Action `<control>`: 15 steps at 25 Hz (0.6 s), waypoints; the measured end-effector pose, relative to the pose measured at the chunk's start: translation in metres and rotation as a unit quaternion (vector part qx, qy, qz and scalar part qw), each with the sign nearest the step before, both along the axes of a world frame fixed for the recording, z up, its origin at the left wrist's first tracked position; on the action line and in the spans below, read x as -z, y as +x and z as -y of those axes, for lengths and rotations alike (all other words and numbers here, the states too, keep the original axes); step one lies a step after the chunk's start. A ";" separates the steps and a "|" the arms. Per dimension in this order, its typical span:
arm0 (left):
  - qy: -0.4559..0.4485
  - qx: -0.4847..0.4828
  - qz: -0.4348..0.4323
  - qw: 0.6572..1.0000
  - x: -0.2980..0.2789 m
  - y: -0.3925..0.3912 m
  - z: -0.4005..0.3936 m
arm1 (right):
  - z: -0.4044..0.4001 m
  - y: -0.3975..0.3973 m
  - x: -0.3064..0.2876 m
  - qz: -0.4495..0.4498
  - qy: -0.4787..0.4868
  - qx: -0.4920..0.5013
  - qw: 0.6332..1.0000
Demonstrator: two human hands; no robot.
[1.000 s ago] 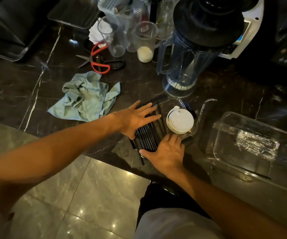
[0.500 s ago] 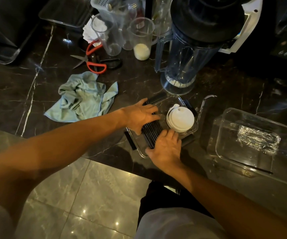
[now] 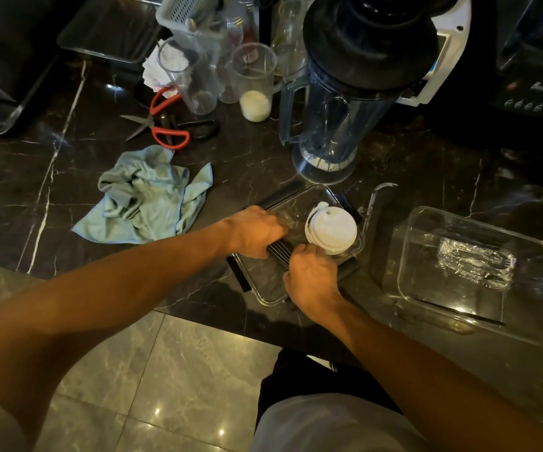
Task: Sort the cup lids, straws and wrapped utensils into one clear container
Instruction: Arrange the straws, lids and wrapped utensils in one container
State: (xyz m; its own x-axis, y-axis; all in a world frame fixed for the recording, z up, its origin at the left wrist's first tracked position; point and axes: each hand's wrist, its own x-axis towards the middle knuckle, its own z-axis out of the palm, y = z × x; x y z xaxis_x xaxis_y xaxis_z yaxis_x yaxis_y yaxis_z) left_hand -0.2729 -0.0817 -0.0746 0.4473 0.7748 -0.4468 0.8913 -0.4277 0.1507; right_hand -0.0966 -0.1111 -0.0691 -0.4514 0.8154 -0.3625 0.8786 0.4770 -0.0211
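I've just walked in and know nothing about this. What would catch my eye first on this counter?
Probably the two hands at the counter's front edge: the left hand and right hand both grip a bundle of black straws inside a clear container, beside a stack of white cup lids. Behind them towers a big blender jug, and to the right a second clear container holds wrapped utensils.
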 end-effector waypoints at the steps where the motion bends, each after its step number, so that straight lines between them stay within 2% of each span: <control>1: 0.008 -0.003 -0.001 1.000 0.000 0.000 0.003 | 0.000 0.000 0.000 0.004 0.002 -0.003 1.000; 6: 0.013 -0.023 0.013 1.000 -0.018 0.003 0.020 | 0.002 0.008 -0.019 -0.018 -0.003 -0.016 1.000; 9: 0.032 -0.034 0.067 0.997 -0.048 0.020 0.022 | -0.005 0.034 -0.052 -0.036 0.004 -0.031 0.999; 12: 0.025 -0.045 0.068 0.996 -0.092 0.061 0.006 | -0.028 0.081 -0.093 -0.094 -0.046 -0.017 0.994; 15: 0.063 -0.024 0.088 0.994 -0.115 0.122 -0.020 | -0.067 0.146 -0.122 -0.071 -0.064 -0.020 0.995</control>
